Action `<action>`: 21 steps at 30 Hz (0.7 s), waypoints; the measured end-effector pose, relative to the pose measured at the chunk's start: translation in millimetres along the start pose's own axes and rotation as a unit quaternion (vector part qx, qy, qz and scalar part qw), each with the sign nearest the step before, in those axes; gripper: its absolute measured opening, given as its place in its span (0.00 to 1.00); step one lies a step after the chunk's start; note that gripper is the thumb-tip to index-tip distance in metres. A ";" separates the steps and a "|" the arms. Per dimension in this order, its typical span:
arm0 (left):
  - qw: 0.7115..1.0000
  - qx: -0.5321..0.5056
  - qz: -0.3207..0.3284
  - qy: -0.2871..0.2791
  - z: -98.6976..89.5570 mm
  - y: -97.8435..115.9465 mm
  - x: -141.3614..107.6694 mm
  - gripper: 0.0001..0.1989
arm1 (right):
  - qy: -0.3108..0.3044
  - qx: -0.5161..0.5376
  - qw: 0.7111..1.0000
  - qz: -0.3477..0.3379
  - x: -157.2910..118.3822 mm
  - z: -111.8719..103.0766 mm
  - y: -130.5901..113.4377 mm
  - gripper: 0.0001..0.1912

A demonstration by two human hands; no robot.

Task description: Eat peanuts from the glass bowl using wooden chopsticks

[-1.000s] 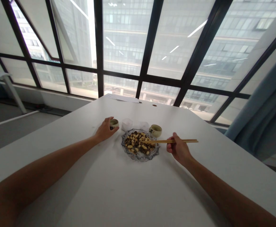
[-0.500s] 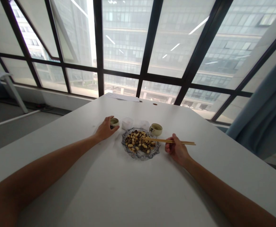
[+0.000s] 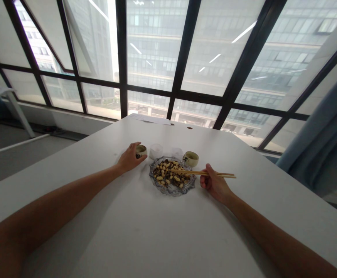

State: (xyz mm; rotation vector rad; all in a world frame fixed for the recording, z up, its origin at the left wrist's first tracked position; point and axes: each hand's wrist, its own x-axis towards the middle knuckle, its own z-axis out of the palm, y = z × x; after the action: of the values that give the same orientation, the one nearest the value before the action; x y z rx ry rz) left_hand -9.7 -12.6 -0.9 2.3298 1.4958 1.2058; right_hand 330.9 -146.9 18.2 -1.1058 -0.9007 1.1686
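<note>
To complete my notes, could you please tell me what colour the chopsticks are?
The chopsticks are light yellowish-brown, showing best in the head view.

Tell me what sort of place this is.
Probably an office or similar workroom: tall black-framed windows look onto a large building, and a plain white table stands in front of them.

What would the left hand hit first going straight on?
The left hand would meet the cup it curves around, perhaps touching now; past that, probably the clear container, though depth is unclear.

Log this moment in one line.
left hand: around left teacup | right hand: holding chopsticks | tips: at peanuts in glass dish | right teacup: upright
</note>
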 end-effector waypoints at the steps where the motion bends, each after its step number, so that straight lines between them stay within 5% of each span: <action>1: 1.000 0.000 0.000 -0.002 -0.4 0.6 -0.2 0.31 | 0.002 0.002 1.000 0.001 0.0 0.3 0.0 0.31; 21: 1.000 0.003 0.015 0.001 0.9 -2.0 -0.4 0.31 | -0.028 -0.080 0.996 0.031 3.8 -8.5 7.4 0.31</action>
State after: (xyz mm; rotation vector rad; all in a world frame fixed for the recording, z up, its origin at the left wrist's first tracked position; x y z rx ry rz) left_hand -10.6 -11.7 -2.7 2.3649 1.4719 1.2115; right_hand 337.9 -144.6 8.9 -1.2435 -1.0224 1.1995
